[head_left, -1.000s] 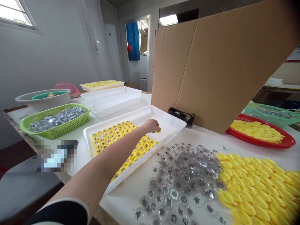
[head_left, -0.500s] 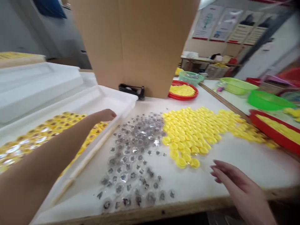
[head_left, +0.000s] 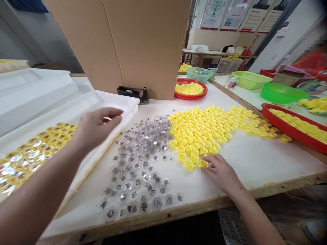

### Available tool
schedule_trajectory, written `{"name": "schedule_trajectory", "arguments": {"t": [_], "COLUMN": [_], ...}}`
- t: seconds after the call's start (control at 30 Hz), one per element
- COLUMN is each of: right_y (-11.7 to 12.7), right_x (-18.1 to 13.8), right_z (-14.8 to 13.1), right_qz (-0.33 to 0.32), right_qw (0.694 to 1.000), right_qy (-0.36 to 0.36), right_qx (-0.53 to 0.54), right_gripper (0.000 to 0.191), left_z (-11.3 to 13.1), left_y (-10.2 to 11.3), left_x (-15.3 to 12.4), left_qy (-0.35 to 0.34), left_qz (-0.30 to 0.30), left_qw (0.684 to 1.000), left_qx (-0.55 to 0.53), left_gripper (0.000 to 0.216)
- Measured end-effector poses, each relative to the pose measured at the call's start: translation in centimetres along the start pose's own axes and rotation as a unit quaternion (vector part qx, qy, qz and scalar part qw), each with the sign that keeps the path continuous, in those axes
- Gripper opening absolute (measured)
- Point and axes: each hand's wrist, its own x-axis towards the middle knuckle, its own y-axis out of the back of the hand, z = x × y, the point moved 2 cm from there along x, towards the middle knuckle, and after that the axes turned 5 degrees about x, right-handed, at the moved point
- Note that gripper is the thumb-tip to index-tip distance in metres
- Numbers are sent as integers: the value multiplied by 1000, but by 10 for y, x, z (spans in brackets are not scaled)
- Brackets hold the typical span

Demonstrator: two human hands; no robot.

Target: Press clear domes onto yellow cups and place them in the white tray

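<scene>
The right hand [head_left: 221, 174] is lightly curled, its fingertips on a yellow plastic cap [head_left: 203, 164] at the edge of the heap on the table [head_left: 255, 166], though whether it has hold is unclear. The half-open left hand [head_left: 98, 127], seemingly empty, hovers over a white tray [head_left: 114, 97], near clear plastic domes [head_left: 143, 139].

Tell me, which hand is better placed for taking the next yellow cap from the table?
The right hand seems better: its fingers touch the edge of the yellow plastic caps. The left hand is farther, near the white tray's rim, with clear plastic domes between.
</scene>
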Motion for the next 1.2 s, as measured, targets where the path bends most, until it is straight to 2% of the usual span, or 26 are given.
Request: {"name": "schedule_trajectory", "arguments": {"t": [0.1,0.17,0.23,0.3,0.37,0.4,0.43,0.5,0.57,0.67,0.83,0.97,1.03,1.1,1.13,1.2], "right_y": [6,8,5,-4,-16,-21,-26,-34,-42,-57,-74,-65,-54,-44,-42,-43], "right_x": [-8,-15,-21,-22,-17,-13,-8,4,16,32,39,33,30,28,27,27], "right_z": [-12,-33,-63,-94,-117,-125,-129,-131,-127,-122,-124,-125,-126,-127,-128,-130], "right_qz": [-1,-10,-29,-46,-52,-54,-53,-59,-82,-131,-150,-150,-135,-126,-126,-139], "right_qw": [1000,999,997,992,989,988,987,988,986,961,945,943,969,990,980,924], "right_qy": [9,31,67,101,123,131,137,141,124,90,80,79,82,59,32,-33], "right_qx": [1,14,37,55,66,69,70,33,-76,-224,-279,-285,-192,22,151,356], "right_gripper": [21,21,19,16,14,14,16,21,20,15,24,31,29,26,24,24], "left_z": [26,34,38,41,41,40,36,25,12,-3,-8,-7,-6,-4,-3,0], "left_y": [-31,-65,-99,-122,-133,-134,-133,-128,-122,-117,-119,-118,-119,-120,-121,-123], "left_x": [-57,-87,-109,-122,-126,-125,-122,-112,-101,-90,-86,-88,-89,-92,-93,-97], "left_qy": [-10,19,96,188,248,265,273,279,285,296,303,314,309,301,298,294], "left_qz": [-121,-240,-344,-413,-439,-438,-427,-387,-346,-300,-277,-280,-285,-298,-306,-320], "left_qw": [980,936,855,741,640,610,596,599,613,619,598,583,579,579,580,584], "left_qx": [-157,-258,-375,-495,-579,-605,-623,-643,-651,-663,-688,-695,-698,-697,-693,-686], "left_gripper": [24,24,29,33,32,29,25,19,20,20,15,15,13,14,15,16]}}
